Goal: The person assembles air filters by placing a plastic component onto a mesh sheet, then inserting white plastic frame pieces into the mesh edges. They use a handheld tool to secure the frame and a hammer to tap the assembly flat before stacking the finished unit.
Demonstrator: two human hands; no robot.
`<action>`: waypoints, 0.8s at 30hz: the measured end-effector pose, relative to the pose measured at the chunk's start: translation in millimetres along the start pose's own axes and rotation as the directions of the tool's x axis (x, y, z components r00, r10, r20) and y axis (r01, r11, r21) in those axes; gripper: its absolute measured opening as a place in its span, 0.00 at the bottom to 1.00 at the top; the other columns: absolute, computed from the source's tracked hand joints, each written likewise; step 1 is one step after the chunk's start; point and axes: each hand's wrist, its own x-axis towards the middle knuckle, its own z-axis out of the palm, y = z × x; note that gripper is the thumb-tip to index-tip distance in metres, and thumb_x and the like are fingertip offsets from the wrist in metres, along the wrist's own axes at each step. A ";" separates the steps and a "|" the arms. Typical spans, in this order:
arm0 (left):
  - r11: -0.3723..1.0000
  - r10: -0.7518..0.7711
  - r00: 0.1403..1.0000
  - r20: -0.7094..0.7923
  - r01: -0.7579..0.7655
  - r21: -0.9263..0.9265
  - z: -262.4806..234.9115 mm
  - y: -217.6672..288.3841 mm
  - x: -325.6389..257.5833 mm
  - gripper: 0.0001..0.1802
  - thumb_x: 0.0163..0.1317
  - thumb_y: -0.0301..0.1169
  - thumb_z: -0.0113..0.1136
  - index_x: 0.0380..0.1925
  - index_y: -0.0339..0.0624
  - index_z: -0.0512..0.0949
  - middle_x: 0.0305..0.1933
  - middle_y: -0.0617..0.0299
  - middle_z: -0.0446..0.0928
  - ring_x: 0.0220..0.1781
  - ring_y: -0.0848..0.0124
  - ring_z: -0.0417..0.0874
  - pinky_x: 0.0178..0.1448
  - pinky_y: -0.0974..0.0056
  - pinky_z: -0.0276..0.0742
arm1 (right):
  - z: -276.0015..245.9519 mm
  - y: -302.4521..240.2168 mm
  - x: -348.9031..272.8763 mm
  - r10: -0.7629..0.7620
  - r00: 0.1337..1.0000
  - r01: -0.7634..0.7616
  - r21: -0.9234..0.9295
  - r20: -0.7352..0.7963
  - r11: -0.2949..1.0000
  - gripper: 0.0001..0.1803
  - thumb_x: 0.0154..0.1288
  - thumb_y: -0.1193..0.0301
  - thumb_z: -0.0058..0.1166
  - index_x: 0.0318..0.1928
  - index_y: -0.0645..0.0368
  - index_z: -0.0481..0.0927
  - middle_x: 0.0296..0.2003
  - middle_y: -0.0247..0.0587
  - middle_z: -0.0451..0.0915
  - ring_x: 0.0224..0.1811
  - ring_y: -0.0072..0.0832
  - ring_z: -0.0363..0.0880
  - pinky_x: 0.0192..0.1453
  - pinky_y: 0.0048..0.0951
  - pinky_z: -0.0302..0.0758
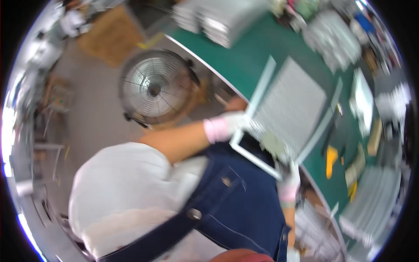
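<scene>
Two gloved hands held a white-framed mesh panel (288,113) over the near edge of the green table (244,61). The left hand (233,124) had its fingers wrapped round the frame's left side; the right hand (290,177) gripped the lower corner, fingers closed on it. A round floor fan (152,89) stood just beside the table's edge. Stacks of grey panels (218,19) lay further along the table, and a yellow tool (331,159) lay near the frame's right side.
</scene>
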 end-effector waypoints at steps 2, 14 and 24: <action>0.895 0.374 0.920 0.120 -0.392 0.215 -8.1 -35.4 20.2 0.12 0.71 0.28 0.50 0.48 0.34 0.78 0.49 0.55 0.80 0.54 0.67 0.78 0.60 0.62 0.74 | -7.6 1.4 -2.1 0.366 0.931 -0.271 0.661 -0.005 0.699 0.21 0.76 0.64 0.41 0.62 0.64 0.66 0.61 0.47 0.70 0.63 0.39 0.72 0.70 0.47 0.68; 0.937 -0.061 0.970 -0.233 0.136 0.322 17.9 -20.1 16.7 0.20 0.66 0.41 0.54 0.44 0.33 0.75 0.37 0.52 0.79 0.42 0.64 0.79 0.49 0.60 0.74 | -22.8 36.6 8.9 0.395 0.919 -0.266 0.719 -0.013 0.642 0.18 0.76 0.64 0.41 0.55 0.64 0.72 0.51 0.46 0.79 0.51 0.36 0.78 0.64 0.41 0.73; 0.985 -0.162 0.934 -0.317 0.136 -0.101 30.2 -13.4 22.1 0.21 0.66 0.42 0.56 0.46 0.33 0.74 0.40 0.55 0.79 0.44 0.66 0.79 0.50 0.60 0.74 | 5.1 -1.6 -0.7 0.366 0.921 -0.178 0.687 -0.137 0.704 0.17 0.73 0.66 0.48 0.56 0.64 0.71 0.51 0.46 0.77 0.53 0.36 0.76 0.61 0.43 0.76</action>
